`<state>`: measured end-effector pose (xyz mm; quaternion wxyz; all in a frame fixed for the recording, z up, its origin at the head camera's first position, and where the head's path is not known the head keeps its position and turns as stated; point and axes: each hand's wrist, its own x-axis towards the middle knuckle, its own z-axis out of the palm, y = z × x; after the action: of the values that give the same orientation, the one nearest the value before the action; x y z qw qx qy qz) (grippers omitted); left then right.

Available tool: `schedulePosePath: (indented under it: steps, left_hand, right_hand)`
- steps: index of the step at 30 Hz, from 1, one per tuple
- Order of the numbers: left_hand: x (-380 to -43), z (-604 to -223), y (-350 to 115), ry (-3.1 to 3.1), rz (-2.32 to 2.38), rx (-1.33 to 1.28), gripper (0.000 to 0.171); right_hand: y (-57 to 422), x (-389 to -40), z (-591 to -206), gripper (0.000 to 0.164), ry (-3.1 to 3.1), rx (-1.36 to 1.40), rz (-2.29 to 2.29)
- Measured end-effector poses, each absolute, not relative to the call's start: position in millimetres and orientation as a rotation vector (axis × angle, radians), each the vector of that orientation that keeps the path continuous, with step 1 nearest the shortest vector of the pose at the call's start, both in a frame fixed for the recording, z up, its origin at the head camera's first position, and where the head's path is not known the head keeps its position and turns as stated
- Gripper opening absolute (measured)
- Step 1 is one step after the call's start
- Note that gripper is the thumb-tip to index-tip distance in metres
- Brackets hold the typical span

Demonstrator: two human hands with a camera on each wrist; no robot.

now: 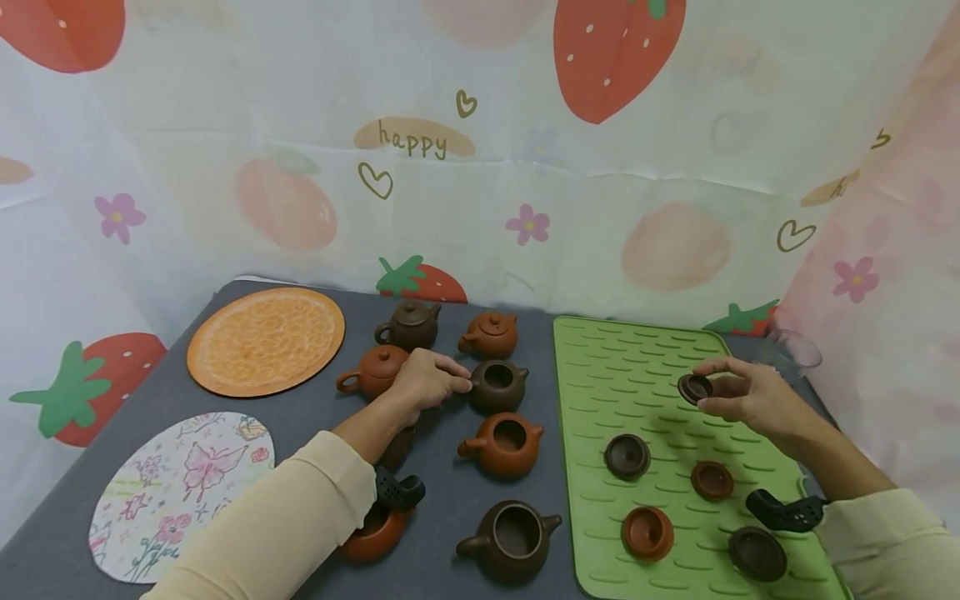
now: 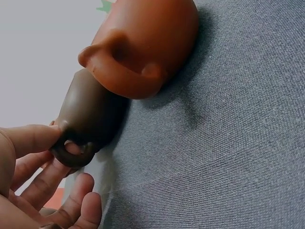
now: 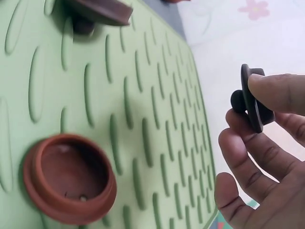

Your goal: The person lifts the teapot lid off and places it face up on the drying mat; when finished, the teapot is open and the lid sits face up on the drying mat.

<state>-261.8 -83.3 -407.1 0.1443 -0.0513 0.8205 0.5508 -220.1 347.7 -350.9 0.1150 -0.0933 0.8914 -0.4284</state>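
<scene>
My left hand [image 1: 431, 379] pinches the handle of a dark brown teapot [image 1: 498, 400] that stands lidless on the table; the left wrist view shows thumb and fingers at its handle [image 2: 78, 160]. Held above the green mat between my right thumb and fingers is a small dark brown lid [image 1: 692, 388]. The right wrist view shows this lid [image 3: 252, 98] on edge, knob to the left. My right hand [image 1: 753, 400] is over the mat's right side. Below lie a dark lid [image 1: 627, 457] and a reddish lid [image 1: 712, 481], hollow sides up.
Two lidless teapots, orange [image 1: 510, 450] and dark [image 1: 513, 546], stand nearer me. Lidded ones, dark [image 1: 408, 327] and orange [image 1: 491, 335], stand behind. My left sleeve partly covers another orange pot [image 1: 375, 540]. The green mat [image 1: 600, 358] lies right; an orange round mat [image 1: 266, 342] left.
</scene>
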Motion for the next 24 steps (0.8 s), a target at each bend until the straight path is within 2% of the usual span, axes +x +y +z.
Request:
schedulePosePath:
  steps: [8, 24]
  left_hand:
    - [-261.5, -408.2, -82.6, 2.364, 1.587, -0.145, 0.005]
    - [-262.9, -410.3, -83.9, 2.361, 1.595, -0.144, 0.004]
  right_hand:
    - [360.2, -220.9, -365.0, 0.053, 2.598, -0.190, -1.197]
    - [367.7, -224.0, -389.7, 0.042, 2.610, -0.138, -1.032]
